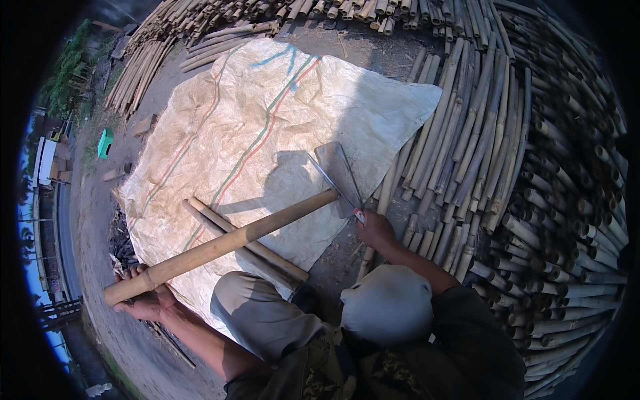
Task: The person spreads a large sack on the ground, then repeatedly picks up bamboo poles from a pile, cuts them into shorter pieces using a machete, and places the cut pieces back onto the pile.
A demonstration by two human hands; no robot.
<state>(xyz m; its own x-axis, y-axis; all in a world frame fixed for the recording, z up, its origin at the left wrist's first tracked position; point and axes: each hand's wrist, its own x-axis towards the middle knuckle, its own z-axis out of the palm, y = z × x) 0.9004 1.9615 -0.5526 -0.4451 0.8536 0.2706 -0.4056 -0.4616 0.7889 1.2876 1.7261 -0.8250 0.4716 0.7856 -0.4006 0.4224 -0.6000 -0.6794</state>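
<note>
A long bamboo pole [230, 241] slants across in front of me, its near-left end in the grip of my left hand [150, 300], fingers wrapped round it from below. My right hand [375, 230] is closed on the handle of a bladed tool [333, 185]. Its long thin blade points up and left and meets or crosses the pole's far right end; whether it is a saw or a knife I cannot tell. Behind the blade is a flat brownish board-like piece [339, 165]. Under the pole, two shorter bamboo pieces [277, 260] lie side by side.
A large whitish woven sheet [193, 120] with coloured stripes covers the ground before me. Stacked bamboo poles [460, 140] lie close on the right, with more bamboo [373, 13] along the back. A green plastic object [105, 143] stands at the left. My knees [263, 303] border the sheet.
</note>
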